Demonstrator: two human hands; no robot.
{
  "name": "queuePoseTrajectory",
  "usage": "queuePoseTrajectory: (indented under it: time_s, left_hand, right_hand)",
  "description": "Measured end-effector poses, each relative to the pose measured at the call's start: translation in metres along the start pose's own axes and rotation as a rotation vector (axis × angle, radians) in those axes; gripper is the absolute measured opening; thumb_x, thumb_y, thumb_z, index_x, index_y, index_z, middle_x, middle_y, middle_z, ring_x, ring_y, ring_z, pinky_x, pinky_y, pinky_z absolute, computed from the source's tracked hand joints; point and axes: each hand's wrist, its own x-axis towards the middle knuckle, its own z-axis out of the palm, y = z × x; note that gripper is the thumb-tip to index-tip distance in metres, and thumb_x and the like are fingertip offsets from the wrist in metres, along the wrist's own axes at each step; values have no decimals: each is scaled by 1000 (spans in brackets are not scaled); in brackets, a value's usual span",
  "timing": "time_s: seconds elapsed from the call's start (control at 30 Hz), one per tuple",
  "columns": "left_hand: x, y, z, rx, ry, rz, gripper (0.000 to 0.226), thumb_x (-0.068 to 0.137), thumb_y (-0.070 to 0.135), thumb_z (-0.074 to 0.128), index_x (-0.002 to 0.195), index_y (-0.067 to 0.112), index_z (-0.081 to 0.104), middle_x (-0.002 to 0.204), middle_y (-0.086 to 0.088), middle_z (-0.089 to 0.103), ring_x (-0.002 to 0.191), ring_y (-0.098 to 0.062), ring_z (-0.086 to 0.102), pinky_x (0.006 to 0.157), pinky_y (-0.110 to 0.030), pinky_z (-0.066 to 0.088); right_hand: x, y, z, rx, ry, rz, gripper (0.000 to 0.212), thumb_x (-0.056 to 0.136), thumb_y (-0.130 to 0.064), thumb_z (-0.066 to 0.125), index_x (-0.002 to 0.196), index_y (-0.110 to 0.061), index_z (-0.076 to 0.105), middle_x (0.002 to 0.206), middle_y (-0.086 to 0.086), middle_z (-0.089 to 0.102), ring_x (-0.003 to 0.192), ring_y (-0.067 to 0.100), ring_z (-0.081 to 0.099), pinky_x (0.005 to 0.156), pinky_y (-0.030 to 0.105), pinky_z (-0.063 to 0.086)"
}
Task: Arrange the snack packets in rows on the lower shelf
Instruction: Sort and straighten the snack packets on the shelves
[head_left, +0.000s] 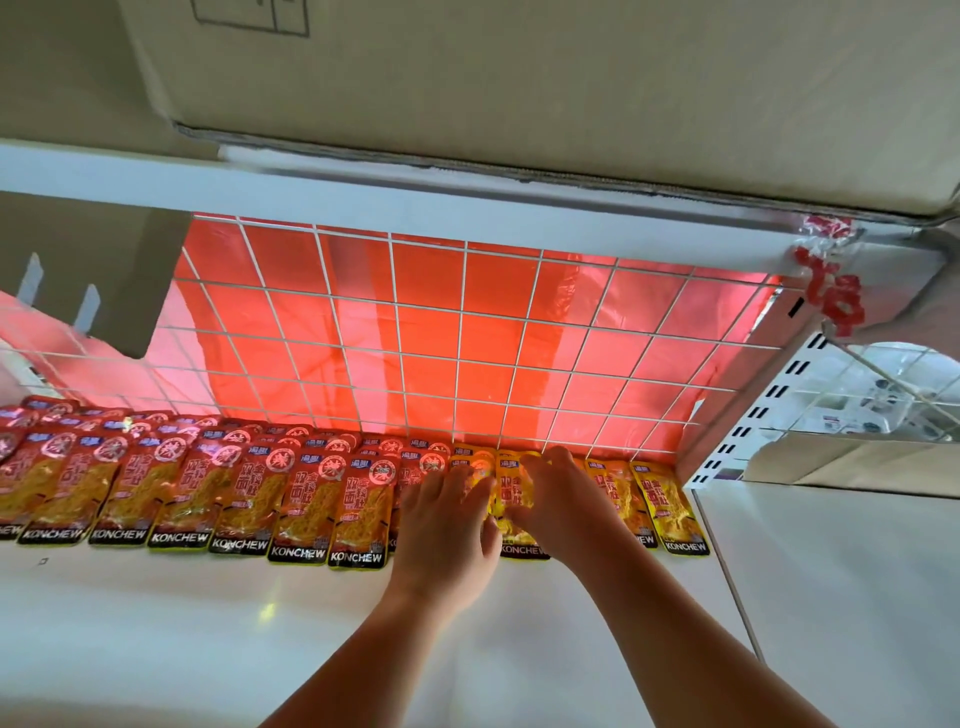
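Observation:
Several red snack packets (296, 504) lie in overlapping rows along the back of the white lower shelf (208, 623), from the far left to the middle. To their right lie several yellow packets (667, 506) of the same brand. My left hand (447, 530) lies flat, fingers spread, over the packets where red meets yellow. My right hand (563, 499) rests on a yellow packet (519, 493) with fingers bent down onto it; the packet's bottom edge shows between both hands. Whether its fingers pinch the packet is hidden.
A white wire grid (441, 332) with red sheeting behind it forms the back wall. A white upper shelf (363, 192) carries cardboard boxes (519, 78). A white slotted upright (753, 410) bounds the shelf at the right, with a neighbouring bay beyond it.

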Motion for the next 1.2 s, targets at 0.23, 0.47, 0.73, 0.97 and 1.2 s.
queuePoseTrajectory:
  time_s: [0.23, 0.47, 0.73, 0.97, 1.2]
  left_hand:
    - [-10, -6, -1, 26, -104, -119, 59, 93, 57, 41, 142, 27, 54, 144, -10, 57, 139, -37, 47, 118, -55, 34]
    - [-10, -6, -5, -23, -96, -129, 65, 95, 59, 34, 147, 23, 50, 143, -8, 57, 139, -34, 45, 120, -51, 34]
    - [-11, -9, -5, -81, -109, -123, 62, 95, 55, 39, 146, 22, 49, 131, -8, 59, 131, -35, 47, 115, -49, 39]
    - [-10, -7, -7, -37, -107, -136, 65, 90, 57, 41, 145, 23, 51, 146, -14, 52, 140, -41, 42, 119, -53, 34]
    - [-9, -6, -10, -60, -182, -150, 69, 96, 60, 45, 155, 26, 36, 159, -9, 38, 153, -36, 24, 128, -48, 13]
  right_hand:
    - [-6, -15, -10, -9, 19, 1, 58, 86, -50, 69, 135, -23, 52, 133, 7, 50, 118, 33, 59, 90, 42, 56]
    - [-11, -21, -12, -5, 34, 21, 60, 86, -50, 71, 137, -22, 53, 133, 8, 53, 119, 32, 60, 92, 42, 55]
    - [-12, -24, -13, 0, 39, 29, 61, 87, -50, 69, 139, -24, 50, 135, 6, 50, 120, 30, 59, 91, 40, 54]
    - [-13, -29, -6, -21, -4, 20, 63, 87, -47, 71, 141, -24, 50, 136, 8, 49, 119, 32, 60, 92, 40, 54]
    - [-10, -31, 6, -27, -47, 25, 58, 86, -48, 70, 135, -24, 52, 128, 7, 52, 114, 33, 62, 87, 41, 55]
